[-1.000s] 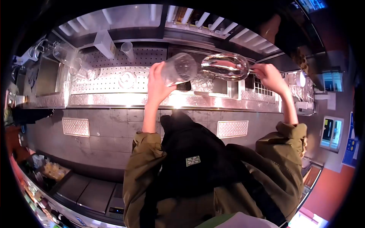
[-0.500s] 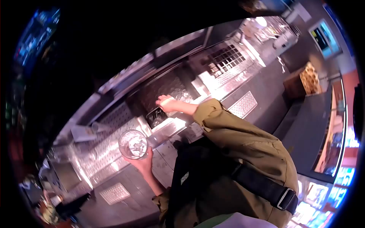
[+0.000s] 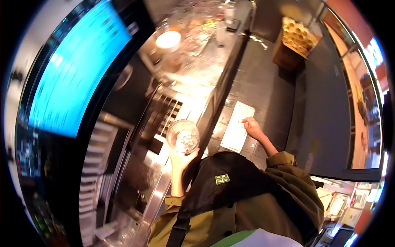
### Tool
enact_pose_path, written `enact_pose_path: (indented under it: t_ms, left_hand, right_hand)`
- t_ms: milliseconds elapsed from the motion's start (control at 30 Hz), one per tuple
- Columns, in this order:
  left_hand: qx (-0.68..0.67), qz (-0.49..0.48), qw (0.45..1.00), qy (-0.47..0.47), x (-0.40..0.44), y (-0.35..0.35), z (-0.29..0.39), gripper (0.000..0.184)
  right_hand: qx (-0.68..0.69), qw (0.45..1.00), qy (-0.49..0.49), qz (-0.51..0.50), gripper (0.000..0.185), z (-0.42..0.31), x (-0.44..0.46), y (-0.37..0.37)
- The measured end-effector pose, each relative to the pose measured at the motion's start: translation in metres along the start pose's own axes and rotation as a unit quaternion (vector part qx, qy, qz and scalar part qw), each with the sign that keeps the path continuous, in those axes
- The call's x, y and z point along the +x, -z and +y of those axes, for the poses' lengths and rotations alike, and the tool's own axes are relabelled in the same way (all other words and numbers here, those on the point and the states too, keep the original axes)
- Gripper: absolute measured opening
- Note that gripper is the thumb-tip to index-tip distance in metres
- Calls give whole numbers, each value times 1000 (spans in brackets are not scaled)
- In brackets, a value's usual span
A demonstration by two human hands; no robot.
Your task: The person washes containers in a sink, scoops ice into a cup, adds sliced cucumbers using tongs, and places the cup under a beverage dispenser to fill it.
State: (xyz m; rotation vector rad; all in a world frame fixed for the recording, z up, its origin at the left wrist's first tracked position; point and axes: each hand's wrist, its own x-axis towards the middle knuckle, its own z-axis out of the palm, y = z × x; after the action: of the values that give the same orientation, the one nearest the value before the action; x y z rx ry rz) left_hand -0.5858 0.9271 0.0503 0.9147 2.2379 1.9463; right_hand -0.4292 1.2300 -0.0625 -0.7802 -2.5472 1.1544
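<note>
My left hand (image 3: 182, 159) is wrapped round a clear cup (image 3: 183, 136) with ice showing inside, seen from above. The cup is held over the front part of the steel counter, beside a black grid (image 3: 168, 115). My right hand (image 3: 252, 127) is raised over the floor to the right, its fingers curled loosely. Whether anything small is between those fingers cannot be made out. Below it a pale textured plate (image 3: 238, 127) lies on the tiled floor.
Clear glassware and a bright lamp (image 3: 168, 39) are at the counter's far end. A cardboard box (image 3: 288, 52) with yellowish round tops stands at the back right. A dark cabinet (image 3: 319, 103) runs along the right, and a bright blue screen (image 3: 78, 72) hangs at the upper left.
The view has turned toward the right end of the counter. My left hand still holds the cup. My right hand has let go of the metal scoop and moved from the ice bin to over the floor.
</note>
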Motion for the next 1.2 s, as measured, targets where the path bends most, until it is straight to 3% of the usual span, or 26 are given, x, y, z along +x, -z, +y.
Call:
enact_pose_path:
  t_ms: [67, 100, 233, 400, 467, 567, 667, 700, 800, 833, 867, 1000, 1033, 1067, 1100, 1167, 1200]
  left_hand:
    - [-35, -55, 998, 6, 42, -64, -9, 104]
    - [23, -82, 996, -10, 63, -92, 2, 102]
    - [-28, -145, 989, 12, 146, -202, -5, 97]
    - [-112, -181, 977, 7, 263, -338, -47, 94]
    - [-88, -188, 978, 13, 317, -386, -53, 97]
    - [-90, -178, 979, -31, 393, -444, -68, 97]
    - [-41, -200, 979, 29, 463, -478, -51, 93]
    - [-61, -214, 971, 87, 485, -489, -47, 84]
    - [-2, -119, 991, 52, 535, -527, -70, 70]
    - [-39, -123, 985, 116, 556, -536, -68, 64]
    - [-34, -73, 990, 114, 577, -548, -64, 61]
    - [-90, 119, 982, 116, 642, -588, -80, 52]
    - [-112, 167, 973, 111, 658, -600, -85, 50]
    - [-39, 223, 969, 96, 677, -611, -88, 46]
    - [36, 281, 955, 89, 696, -621, -90, 42]
    - [229, 333, 910, 93, 706, -649, -111, 53]
    - [225, 335, 907, 123, 703, -660, -134, 65]
  right_hand:
    - [4, 998, -54, 28, 17, 19, 20, 45]
    - [6, 996, -76, 36, 17, 28, 34, 63]
    - [55, 992, -63, 95, 20, 90, 125, 105]
    - [117, 986, 0, 123, 28, 144, 327, 158]
    - [235, 968, -14, 91, 32, 167, 433, 174]
    - [214, 972, 78, 65, 45, 158, 578, 208]
    - [175, 977, 91, 86, 70, 156, 699, 218]
    - [169, 978, 99, 77, 84, 155, 726, 217]
    - [122, 981, 144, 38, 99, 178, 807, 185]
    - [144, 975, 167, -6, 100, 182, 829, 179]
    - [223, 962, 120, -104, 97, 183, 845, 180]
    - [269, 948, -9, -170, 60, 202, 902, 211]
    - [219, 963, 129, -85, 55, 234, 933, 215]
    - [180, 947, 265, 9, 51, 263, 965, 212]
    - [150, 976, 143, -73, 49, 252, 980, 232]
    - [126, 978, 25, -163, 49, 250, 996, 264]
    - [156, 972, 47, -169, 50, 260, 1013, 260]
